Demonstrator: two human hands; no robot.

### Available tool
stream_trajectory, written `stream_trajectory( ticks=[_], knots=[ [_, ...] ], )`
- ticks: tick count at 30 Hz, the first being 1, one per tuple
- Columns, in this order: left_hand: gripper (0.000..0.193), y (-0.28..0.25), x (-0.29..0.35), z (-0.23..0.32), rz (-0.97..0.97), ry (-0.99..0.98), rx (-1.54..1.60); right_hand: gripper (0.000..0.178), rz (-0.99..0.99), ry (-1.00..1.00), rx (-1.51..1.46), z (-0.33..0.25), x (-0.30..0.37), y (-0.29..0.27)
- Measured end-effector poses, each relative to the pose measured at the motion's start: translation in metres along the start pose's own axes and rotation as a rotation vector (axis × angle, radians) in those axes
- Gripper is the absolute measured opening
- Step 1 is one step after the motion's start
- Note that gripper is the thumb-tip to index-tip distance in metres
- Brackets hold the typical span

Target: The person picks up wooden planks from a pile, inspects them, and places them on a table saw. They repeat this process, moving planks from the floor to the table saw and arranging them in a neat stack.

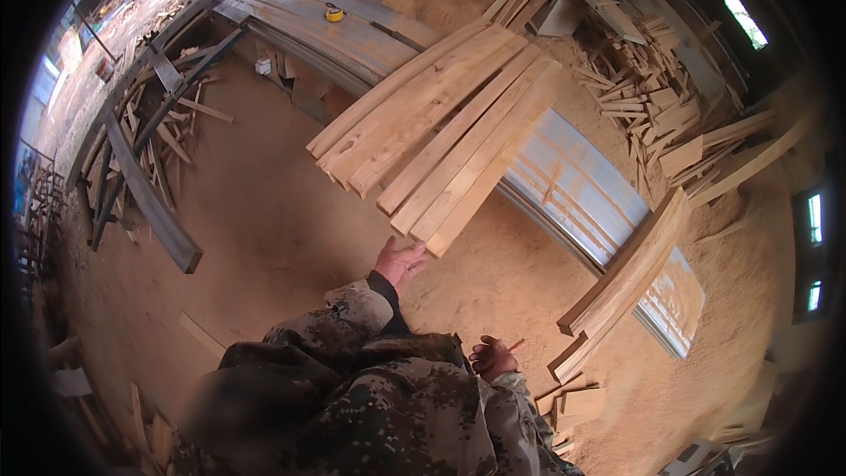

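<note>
Pale wood is filling the centre here, a row of long planks (441,115) lying side by side across a metal-topped bench (573,181), their near ends jutting over its edge. The left hand (401,264) is reaching up to the nearest plank end, fingers extending loosely; whether they are pressing on the wood, I cannot tell. Lower down, the right hand (493,358) is curling its fingers around a thin, reddish pencil-like stick (517,345), its tip poking out to the right. Over on the right, two more boards (621,273) are resting crosswise on the bench. A yellow tape measure (334,14) is sitting on the far metal surface, scrap offcuts (656,110) are heaping up beyond, and sawdust (273,203) is coating the floor.
</note>
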State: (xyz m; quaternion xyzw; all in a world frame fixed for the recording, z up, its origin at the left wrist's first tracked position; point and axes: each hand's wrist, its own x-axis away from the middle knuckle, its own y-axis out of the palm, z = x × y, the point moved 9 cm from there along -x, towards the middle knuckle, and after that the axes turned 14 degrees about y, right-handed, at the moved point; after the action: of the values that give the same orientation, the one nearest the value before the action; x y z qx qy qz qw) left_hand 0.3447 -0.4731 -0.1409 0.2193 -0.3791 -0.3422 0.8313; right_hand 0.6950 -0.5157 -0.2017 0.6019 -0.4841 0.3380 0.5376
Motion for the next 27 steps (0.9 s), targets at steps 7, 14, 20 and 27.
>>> stream_trajectory(
  ticks=[7, 14, 20, 27],
  knots=[
    [0.026, 0.02, -0.002, 0.008, -0.069, -0.036, 0.022, 0.043, 0.02, -0.24, 0.297, -0.064, 0.009, 0.115],
    [0.009, 0.029, -0.012, 0.011, -0.263, -0.121, -0.038, 0.039, 0.043, -0.351, 0.414, -0.114, -0.011, 0.193],
    [0.008, 0.013, -0.018, -0.011, -0.255, -0.257, 0.021, 0.038, 0.112, -0.432, 0.353, -0.157, -0.025, 0.222],
    [0.028, -0.013, -0.04, 0.036, -0.268, 0.183, -0.317, 0.033, 0.059, -0.538, 0.168, -0.209, -0.046, 0.261]
  ],
)
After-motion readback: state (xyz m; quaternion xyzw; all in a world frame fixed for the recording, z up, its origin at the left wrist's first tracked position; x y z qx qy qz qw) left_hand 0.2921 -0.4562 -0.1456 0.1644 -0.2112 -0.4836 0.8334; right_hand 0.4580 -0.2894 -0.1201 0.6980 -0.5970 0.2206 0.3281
